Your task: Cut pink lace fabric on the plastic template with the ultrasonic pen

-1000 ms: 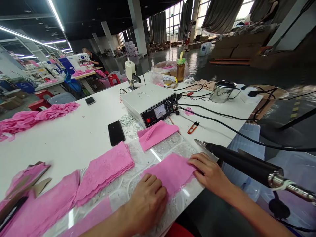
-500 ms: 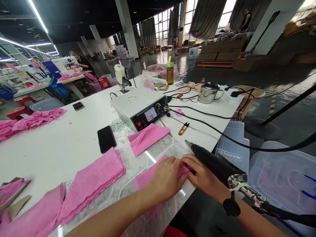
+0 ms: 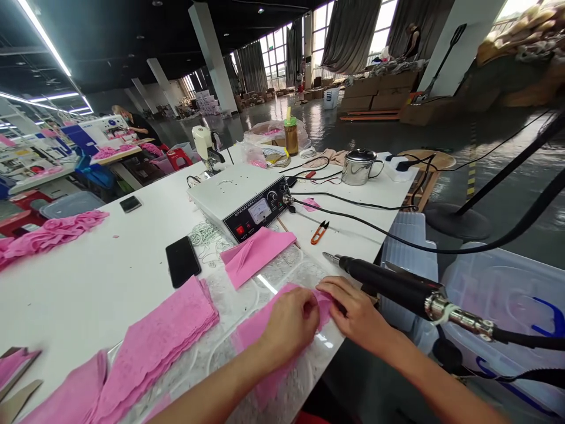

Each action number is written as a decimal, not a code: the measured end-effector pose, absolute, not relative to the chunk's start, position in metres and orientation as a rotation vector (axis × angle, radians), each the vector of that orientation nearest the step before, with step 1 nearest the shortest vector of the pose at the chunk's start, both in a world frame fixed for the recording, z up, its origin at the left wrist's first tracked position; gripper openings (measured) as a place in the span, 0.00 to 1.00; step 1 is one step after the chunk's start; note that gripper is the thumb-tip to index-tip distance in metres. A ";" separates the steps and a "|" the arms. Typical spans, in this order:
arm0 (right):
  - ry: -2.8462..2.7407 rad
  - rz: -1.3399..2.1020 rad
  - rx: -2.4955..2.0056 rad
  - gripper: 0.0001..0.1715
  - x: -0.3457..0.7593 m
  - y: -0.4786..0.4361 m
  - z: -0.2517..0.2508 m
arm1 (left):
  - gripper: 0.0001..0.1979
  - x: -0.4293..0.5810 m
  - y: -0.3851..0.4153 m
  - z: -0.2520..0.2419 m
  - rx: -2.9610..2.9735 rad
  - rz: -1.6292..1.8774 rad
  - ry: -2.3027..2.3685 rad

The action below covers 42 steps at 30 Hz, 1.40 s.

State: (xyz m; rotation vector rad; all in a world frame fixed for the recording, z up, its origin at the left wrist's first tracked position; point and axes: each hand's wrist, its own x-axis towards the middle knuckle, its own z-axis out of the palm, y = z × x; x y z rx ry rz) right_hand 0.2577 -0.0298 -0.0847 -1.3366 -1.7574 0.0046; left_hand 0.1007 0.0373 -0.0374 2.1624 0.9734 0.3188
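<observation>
A pink fabric piece (image 3: 252, 327) lies on the clear sheet at the table's front edge, under both hands. My left hand (image 3: 289, 324) rests on it with curled fingers, thumb and forefinger pinched at the cloth. At the right end of the same piece, my right hand (image 3: 355, 309) has its fingers over the cloth and its thumb below, gripping the edge. Just above that hand sits a black rod-shaped handpiece (image 3: 388, 280) with a pointed metal tip and a cable; neither hand touches it. A folded pink piece (image 3: 258, 254) lies beyond the hands.
Left of the hands is a stack of pink fabric (image 3: 161, 347). Behind are a black phone (image 3: 182, 262), a control box (image 3: 238, 197) with a meter, orange thread snips (image 3: 319, 233) and a metal mug (image 3: 359, 167). Clear plastic bins (image 3: 498, 300) stand off the table's right edge.
My hands have moved slightly apart on the pink piece; the left fingers are now curled in a ring. The view has shifted a little, and the handpiece now appears more level.
</observation>
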 end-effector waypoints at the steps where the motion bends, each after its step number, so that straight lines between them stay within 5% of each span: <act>1: -1.747 -0.001 -1.348 0.27 0.258 -0.032 -0.084 | 0.09 0.100 0.039 -0.036 2.101 0.344 0.988; 4: -1.695 -0.045 -1.389 0.26 0.259 -0.041 -0.080 | 0.07 0.095 0.042 -0.029 1.895 0.406 1.023; 10: -1.677 -0.076 -1.414 0.04 0.238 -0.051 -0.061 | 0.08 0.077 0.039 -0.021 1.549 0.502 1.046; 18: -1.840 -0.053 -1.468 0.07 0.172 -0.044 -0.068 | 0.12 0.019 0.017 -0.006 1.277 0.663 1.152; 27: -2.112 0.064 -0.900 0.13 0.093 -0.041 -0.067 | 0.13 -0.127 -0.057 -0.003 1.273 1.020 1.638; 42: -2.395 0.372 -0.431 0.16 0.027 -0.045 -0.059 | 0.07 -0.201 -0.162 -0.050 2.143 1.134 2.381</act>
